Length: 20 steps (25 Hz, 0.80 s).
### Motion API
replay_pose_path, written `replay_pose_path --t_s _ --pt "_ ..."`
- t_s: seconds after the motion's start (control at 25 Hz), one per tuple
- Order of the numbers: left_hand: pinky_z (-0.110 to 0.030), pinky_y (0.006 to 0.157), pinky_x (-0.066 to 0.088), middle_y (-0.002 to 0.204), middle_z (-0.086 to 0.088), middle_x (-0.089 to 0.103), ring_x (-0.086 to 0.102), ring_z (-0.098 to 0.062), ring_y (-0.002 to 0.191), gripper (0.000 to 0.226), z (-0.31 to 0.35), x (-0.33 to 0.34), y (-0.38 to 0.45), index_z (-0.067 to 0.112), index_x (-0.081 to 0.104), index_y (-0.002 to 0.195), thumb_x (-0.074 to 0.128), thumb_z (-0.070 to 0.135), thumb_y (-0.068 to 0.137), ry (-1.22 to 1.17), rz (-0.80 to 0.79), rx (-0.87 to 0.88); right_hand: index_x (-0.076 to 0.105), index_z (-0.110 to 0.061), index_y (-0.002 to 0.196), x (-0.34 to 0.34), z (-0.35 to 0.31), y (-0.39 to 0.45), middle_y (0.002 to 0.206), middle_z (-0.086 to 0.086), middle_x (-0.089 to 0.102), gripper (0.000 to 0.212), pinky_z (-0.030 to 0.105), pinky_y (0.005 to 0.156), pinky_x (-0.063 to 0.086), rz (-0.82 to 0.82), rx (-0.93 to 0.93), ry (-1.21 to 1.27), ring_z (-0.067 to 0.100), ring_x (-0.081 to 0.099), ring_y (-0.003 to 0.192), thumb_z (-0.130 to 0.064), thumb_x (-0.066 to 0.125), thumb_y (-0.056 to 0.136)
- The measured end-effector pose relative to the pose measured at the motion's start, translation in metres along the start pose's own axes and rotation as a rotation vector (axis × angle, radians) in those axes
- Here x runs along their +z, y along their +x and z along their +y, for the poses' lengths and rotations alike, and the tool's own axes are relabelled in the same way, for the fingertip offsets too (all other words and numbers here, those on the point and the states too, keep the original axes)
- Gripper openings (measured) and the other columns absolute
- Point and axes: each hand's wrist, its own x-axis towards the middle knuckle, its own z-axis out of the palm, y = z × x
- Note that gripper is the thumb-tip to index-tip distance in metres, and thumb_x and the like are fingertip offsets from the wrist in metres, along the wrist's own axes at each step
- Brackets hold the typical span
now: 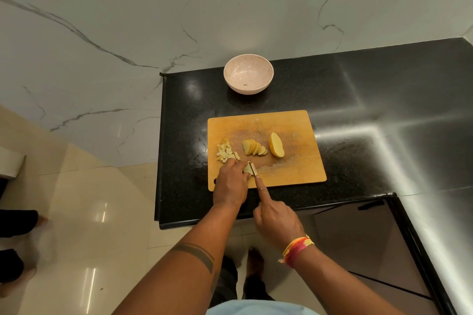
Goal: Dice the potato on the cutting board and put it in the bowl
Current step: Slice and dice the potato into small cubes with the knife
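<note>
Nearest, two bare forearms reach out over the black tabletop (358,100). Right hand (275,218) clasps the knife (253,169) handle, forefinger stretched along the blade's spine. Left hand (231,181) curls its grip over a small potato piece (247,169) at the near edge of the wooden cutting board (294,169), blade just beside it. Farther on lie pale diced cubes (227,153) at left, fanned yellow slices (254,147) in the middle, an uncut half (276,145) at right. Beyond the board stands the pinkish bowl (248,74).
</note>
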Motion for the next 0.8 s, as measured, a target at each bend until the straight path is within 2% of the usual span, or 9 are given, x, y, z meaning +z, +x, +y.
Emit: replay_pose_path --t_s 0.28,0.44,0.6,0.8 --pt "-0.022 0.086 0.044 0.119 0.003 0.055 0.056 -0.014 0.107 0.032 0.000 0.000 0.001 0.020 0.064 0.132 0.060 0.024 0.101 -0.004 0.004 0.006 -0.014 -0.033 0.160 -0.001 -0.009 0.023 0.071 0.004 0.058 0.078 0.037 0.055 0.047 -0.020 -0.013 -0.094 0.021 0.056 0.058 -0.027 0.038 0.101" --pt "-0.025 0.095 0.046 0.123 0.003 0.054 0.056 -0.015 0.113 0.035 -0.001 0.000 0.001 0.019 0.063 0.135 0.061 0.023 0.100 -0.009 -0.007 -0.007 -0.022 -0.033 0.158 0.008 0.002 -0.002 0.075 0.002 0.062 0.081 0.037 0.056 0.050 -0.038 -0.018 -0.125 0.019 0.057 0.058 -0.028 0.037 0.102" --pt "-0.026 0.100 0.046 0.124 0.004 0.054 0.055 -0.015 0.116 0.039 0.001 -0.001 0.000 0.018 0.062 0.137 0.064 0.024 0.099 -0.013 -0.017 -0.024 -0.025 -0.036 0.156 0.014 0.016 -0.029 0.069 -0.004 0.057 0.085 0.033 0.050 0.041 -0.042 0.005 -0.091 0.016 0.053 0.054 -0.027 0.037 0.100" --pt "-0.027 0.095 0.048 0.124 0.004 0.056 0.058 -0.015 0.112 0.034 0.003 -0.005 -0.003 0.021 0.063 0.134 0.061 0.021 0.100 -0.044 -0.016 -0.068 -0.024 -0.043 0.154 0.008 0.011 -0.013 0.070 -0.001 0.062 0.084 0.042 0.062 0.054 0.005 -0.021 -0.030 0.021 0.060 0.059 -0.028 0.038 0.099"
